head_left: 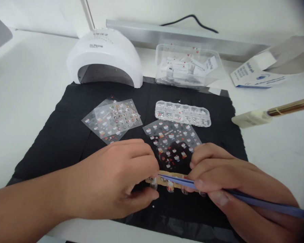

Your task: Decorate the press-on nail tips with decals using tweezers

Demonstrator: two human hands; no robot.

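Observation:
My left hand (121, 175) pinches the left end of a thin tan strip (167, 178) that carries several clear false nails, low on a black mat (66, 135). My right hand (218, 175) grips a blue tweezers-like tool (255, 201) whose tip lies along the strip toward the left nails. A clear sticker sheet (173, 141) with small red and white designs lies just behind both hands.
Two more sticker sheets (114, 119) lie mid-mat. A clear compartment box of gems (182, 113) sits behind the right sheet. A white nail lamp (105, 57), a clear tray of packets (187, 65), a white and blue box (255, 72) and a gold-handled brush (273, 113) stand around.

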